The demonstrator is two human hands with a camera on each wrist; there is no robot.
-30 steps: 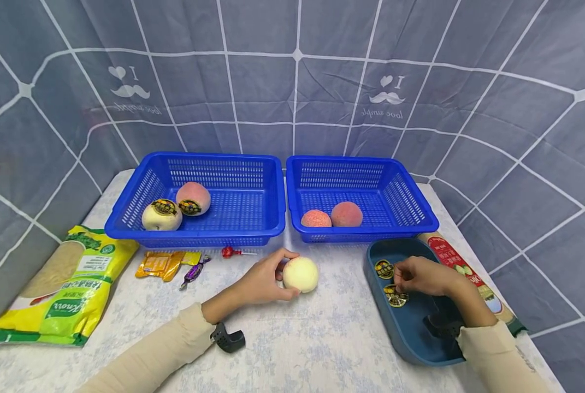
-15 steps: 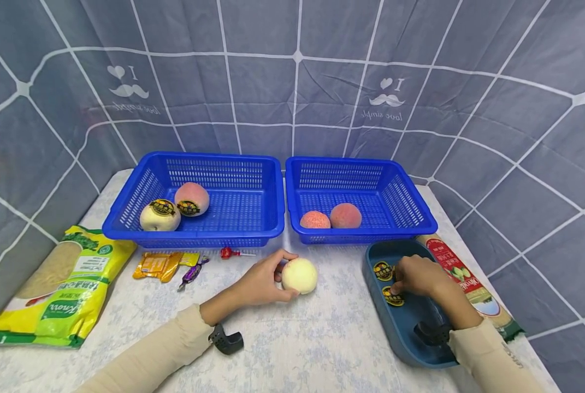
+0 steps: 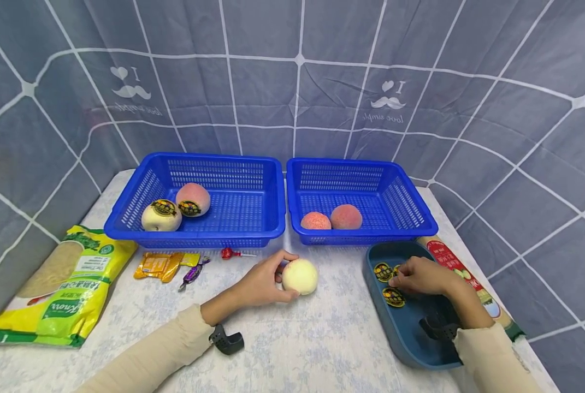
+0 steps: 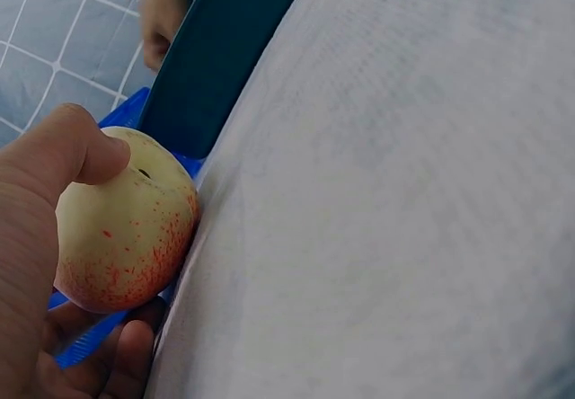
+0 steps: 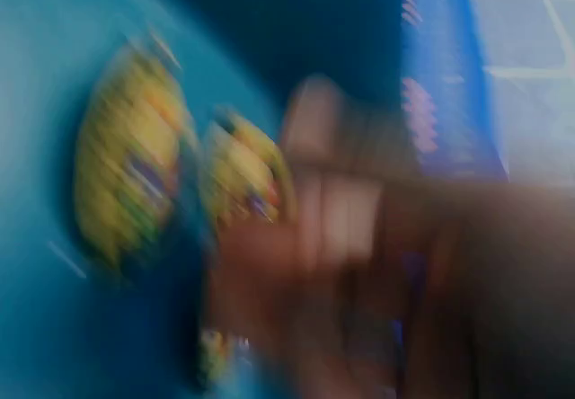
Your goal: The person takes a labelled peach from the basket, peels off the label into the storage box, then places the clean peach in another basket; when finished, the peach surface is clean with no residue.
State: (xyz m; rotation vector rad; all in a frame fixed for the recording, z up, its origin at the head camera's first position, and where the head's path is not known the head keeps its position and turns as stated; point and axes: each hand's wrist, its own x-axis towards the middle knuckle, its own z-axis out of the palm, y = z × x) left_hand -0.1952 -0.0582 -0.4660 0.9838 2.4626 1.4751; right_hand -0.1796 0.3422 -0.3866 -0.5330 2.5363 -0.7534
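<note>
On the table's middle, my left hand (image 3: 267, 278) grips a pale cream peach (image 3: 300, 276), thumb on one side and fingers on the other. Red speckles show on the peach's lower side in the left wrist view. My right hand (image 3: 422, 277) is inside a dark teal basin (image 3: 425, 349), fingers curled in. Its fingertips pinch a black-and-gold oval sticker (image 5: 247, 170), partly covered by the fingers. Two other such stickers lie beside it: one sticker (image 3: 383, 272) toward the basin's left wall and another sticker (image 3: 394, 297) nearer me. The right wrist view is blurred.
Behind stand two blue baskets; the left basket (image 3: 238, 234) holds two stickered peaches (image 3: 193, 196), the right basket (image 3: 395, 232) two reddish peaches (image 3: 346, 216). Wrapped candies (image 3: 159, 266) and a red lollipop (image 3: 227, 253) lie left, near a yellow Knorr bag (image 3: 71, 289). A red packet (image 3: 449, 256) lies beyond the basin.
My right hand shifts slightly within the basin, and a third sticker now shows at its fingertips. The left hand keeps its grip on the peach in the same place.
</note>
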